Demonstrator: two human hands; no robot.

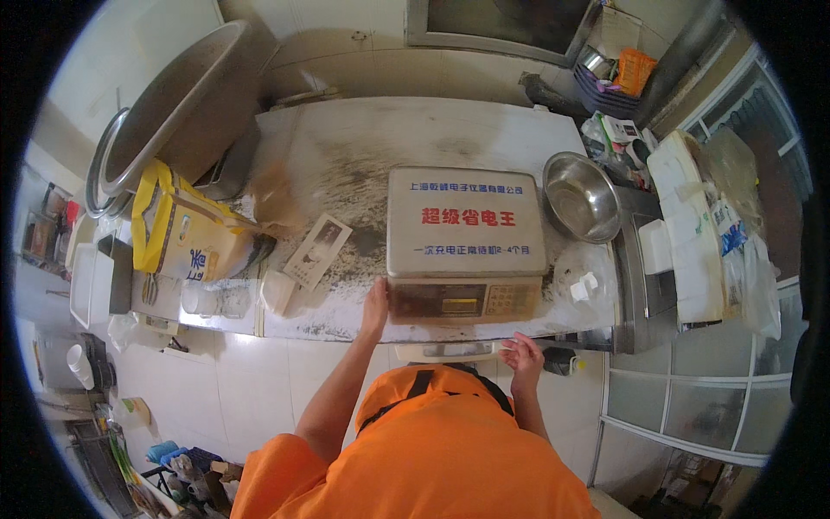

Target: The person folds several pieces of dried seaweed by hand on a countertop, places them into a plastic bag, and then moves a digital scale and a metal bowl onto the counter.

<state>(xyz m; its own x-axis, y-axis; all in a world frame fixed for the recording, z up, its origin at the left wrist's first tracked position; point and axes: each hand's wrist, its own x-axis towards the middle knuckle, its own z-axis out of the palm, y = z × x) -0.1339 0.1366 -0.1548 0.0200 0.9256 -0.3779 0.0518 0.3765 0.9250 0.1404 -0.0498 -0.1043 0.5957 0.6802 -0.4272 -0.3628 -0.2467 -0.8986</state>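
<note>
An electronic weighing scale (467,243) with a flat metal platform stands near the front edge of the white worktop (337,139), its display and keypad facing me. My left hand (375,309) rests at the scale's front left side, fingers pointing forward; it seems to touch the housing. Just below the worktop's front edge is my right hand (522,354), fingers apart and holding nothing. To the right of the scale sits a steel bowl (581,197). A printed card (318,251) lies to its left. Dark, powdery smears cover much of the worktop around the scale.
On the left are a yellow-and-white bag (201,233), a large tilted basin (188,104) and a white tub (277,292). At the right are a plastic bag with white pieces (585,287) and a white foam box (687,240). Purple baskets (606,91) stand at the back right.
</note>
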